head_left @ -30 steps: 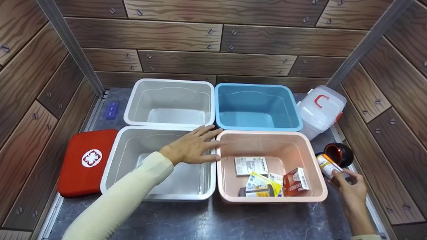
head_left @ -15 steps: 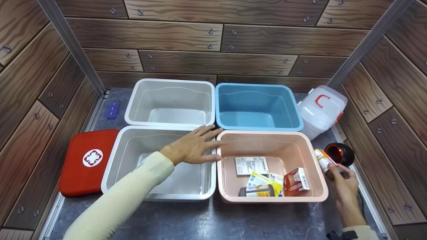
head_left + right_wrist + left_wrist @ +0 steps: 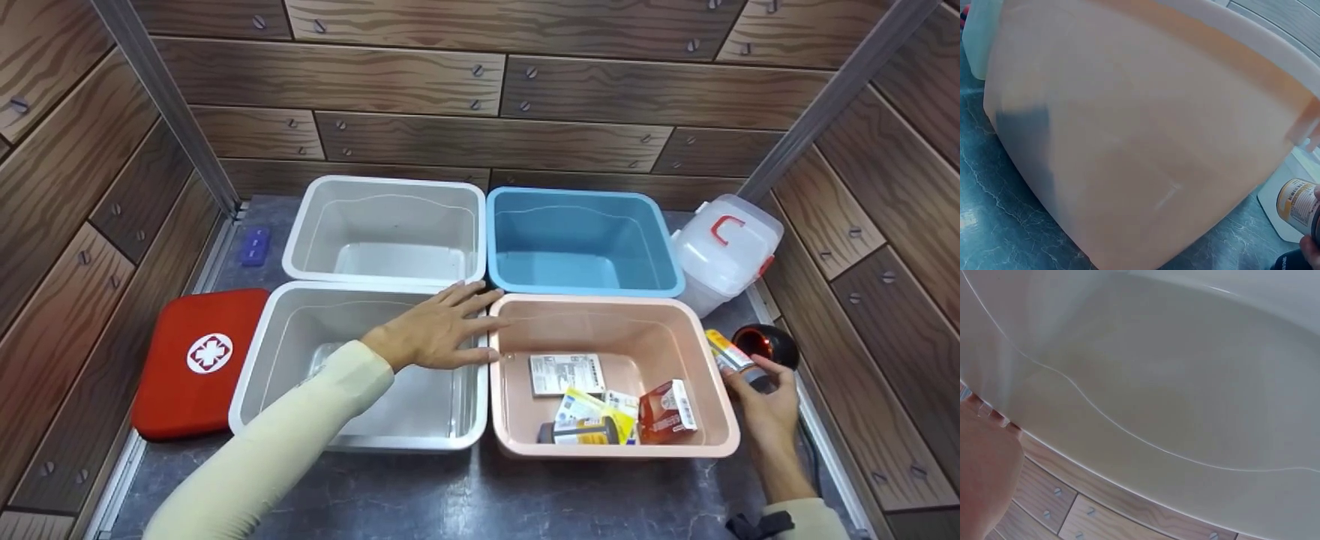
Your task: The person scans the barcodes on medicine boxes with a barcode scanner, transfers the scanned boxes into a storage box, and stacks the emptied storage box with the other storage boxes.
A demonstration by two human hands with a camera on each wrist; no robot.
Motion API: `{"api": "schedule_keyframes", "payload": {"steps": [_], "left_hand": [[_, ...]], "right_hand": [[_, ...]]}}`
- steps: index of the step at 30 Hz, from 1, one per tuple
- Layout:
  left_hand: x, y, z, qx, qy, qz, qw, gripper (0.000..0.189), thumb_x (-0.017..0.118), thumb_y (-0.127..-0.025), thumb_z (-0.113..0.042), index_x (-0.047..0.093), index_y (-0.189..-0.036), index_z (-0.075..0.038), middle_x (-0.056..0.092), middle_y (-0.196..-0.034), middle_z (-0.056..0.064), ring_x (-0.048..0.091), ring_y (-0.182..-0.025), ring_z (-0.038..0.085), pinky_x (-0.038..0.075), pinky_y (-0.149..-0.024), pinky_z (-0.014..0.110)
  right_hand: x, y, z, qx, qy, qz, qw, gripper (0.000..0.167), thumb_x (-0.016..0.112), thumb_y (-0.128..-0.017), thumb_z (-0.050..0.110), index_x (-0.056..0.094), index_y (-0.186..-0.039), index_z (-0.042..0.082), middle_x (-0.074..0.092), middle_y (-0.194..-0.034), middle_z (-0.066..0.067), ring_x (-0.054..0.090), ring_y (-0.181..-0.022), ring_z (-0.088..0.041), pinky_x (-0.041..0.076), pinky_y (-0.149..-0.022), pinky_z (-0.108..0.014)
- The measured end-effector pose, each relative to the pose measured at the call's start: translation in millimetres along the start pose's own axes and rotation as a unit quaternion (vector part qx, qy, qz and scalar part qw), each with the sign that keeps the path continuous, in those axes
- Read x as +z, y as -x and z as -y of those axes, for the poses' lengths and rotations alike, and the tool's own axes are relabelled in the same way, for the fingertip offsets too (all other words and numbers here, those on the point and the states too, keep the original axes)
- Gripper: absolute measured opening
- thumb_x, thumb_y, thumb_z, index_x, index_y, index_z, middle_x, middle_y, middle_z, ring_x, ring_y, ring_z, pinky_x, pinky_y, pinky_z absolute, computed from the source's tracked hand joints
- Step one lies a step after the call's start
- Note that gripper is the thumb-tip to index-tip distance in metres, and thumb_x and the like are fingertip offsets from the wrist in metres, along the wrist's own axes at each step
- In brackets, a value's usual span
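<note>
My right hand (image 3: 772, 409) grips a small bottle (image 3: 729, 351) with a yellow-orange and white label and a dark end, tilted beside a round black device (image 3: 786, 348) that glows red inside. In the right wrist view the bottle (image 3: 1297, 205) shows at the right edge, its printed label outward and fingertips on its side. My left hand (image 3: 431, 330) lies with fingers spread over the edges where the front grey bin (image 3: 247, 360) meets the pink bin (image 3: 615, 450). A white box (image 3: 566, 373), yellow packet (image 3: 574, 401), dark-capped bottle (image 3: 585, 432) and red box (image 3: 666, 412) lie in the pink bin.
Behind stand another grey bin (image 3: 296, 232) and a blue bin (image 3: 585, 289). A clear lidded box (image 3: 724, 251) with a red handle is at the back right. On the left are a red first-aid case (image 3: 172, 375) and a small purple case (image 3: 255, 247). Wood-patterned walls enclose the table.
My right hand has shifted slightly left, bringing the bottle nearer the pink bin's side, and the bottle has turned in its grip. The left hand stays in place.
</note>
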State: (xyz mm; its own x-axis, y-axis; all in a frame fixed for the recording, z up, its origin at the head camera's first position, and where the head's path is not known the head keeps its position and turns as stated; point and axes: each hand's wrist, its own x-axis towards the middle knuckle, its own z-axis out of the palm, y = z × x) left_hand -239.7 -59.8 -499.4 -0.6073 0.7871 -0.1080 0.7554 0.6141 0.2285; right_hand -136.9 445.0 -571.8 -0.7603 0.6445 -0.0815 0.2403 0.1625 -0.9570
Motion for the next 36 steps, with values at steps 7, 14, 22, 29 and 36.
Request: {"api": "schedule_keyframes", "payload": {"steps": [7, 14, 22, 29, 36], "left_hand": [[-0.6, -0.8, -0.4, 0.006, -0.01, -0.001, 0.9999, 0.072, 0.037, -0.11, -0.072, 0.038, -0.171, -0.033, 0.016, -0.185, 0.003, 0.01, -0.172, 0.031, 0.009, -0.141, 0.048], [0.2, -0.2, 0.2, 0.007, -0.007, -0.001, 0.9999, 0.072, 0.036, -0.11, -0.072, 0.038, -0.171, -0.032, 0.016, -0.185, 0.003, 0.01, -0.172, 0.032, 0.009, -0.141, 0.048], [0.2, -1.0, 0.4, 0.01, -0.003, 0.001, 0.9999, 0.074, 0.037, -0.11, -0.072, 0.038, -0.171, -0.031, 0.015, -0.185, 0.004, 0.009, -0.172, 0.032, 0.007, -0.141, 0.048], [0.7, -1.3, 0.7, 0.006, -0.004, 0.005, 1.0, 0.075, 0.035, -0.109, -0.073, 0.037, -0.171, -0.032, 0.014, -0.185, 0.003, 0.009, -0.172, 0.031, 0.006, -0.141, 0.047], [-0.1, -0.7, 0.8, 0.009, -0.001, -0.001, 1.0, 0.073, 0.037, -0.11, -0.072, 0.04, -0.17, -0.03, 0.016, -0.185, 0.004, 0.01, -0.172, 0.032, 0.008, -0.141, 0.049]], "right_hand": [[3, 2.9, 7, -0.051, -0.013, -0.024, 0.9983, 0.037, 0.081, -0.095, 0.004, 0.065, -0.128, 0.01, 0.053, -0.11, 0.006, 0.063, -0.081, 0.007, 0.056, -0.069, -0.006], [7, 9.2, 26, -0.048, -0.099, -0.025, 0.9937, 0.031, 0.082, -0.094, 0.004, 0.064, -0.116, 0.016, 0.067, -0.093, 0.011, 0.073, -0.055, -0.004, 0.062, -0.058, -0.017], [-4, 4.9, 40, 0.006, -0.042, 0.043, 0.9982, 0.033, 0.079, -0.099, 0.007, 0.06, -0.125, 0.002, 0.07, -0.083, 0.017, 0.074, -0.059, -0.004, 0.065, -0.063, -0.021], [-11, -1.8, 41, 0.02, -0.028, 0.09, 0.9953, 0.036, 0.079, -0.1, 0.008, 0.056, -0.126, 0.001, 0.069, -0.079, 0.011, 0.075, -0.065, -0.003, 0.067, -0.068, -0.023], [-9, 6.2, 36, -0.029, 0.107, 0.058, 0.9921, 0.048, 0.082, -0.099, 0.023, 0.06, -0.133, -0.001, 0.071, -0.092, 0.012, 0.068, -0.07, 0.007, 0.062, -0.068, -0.014]]}}
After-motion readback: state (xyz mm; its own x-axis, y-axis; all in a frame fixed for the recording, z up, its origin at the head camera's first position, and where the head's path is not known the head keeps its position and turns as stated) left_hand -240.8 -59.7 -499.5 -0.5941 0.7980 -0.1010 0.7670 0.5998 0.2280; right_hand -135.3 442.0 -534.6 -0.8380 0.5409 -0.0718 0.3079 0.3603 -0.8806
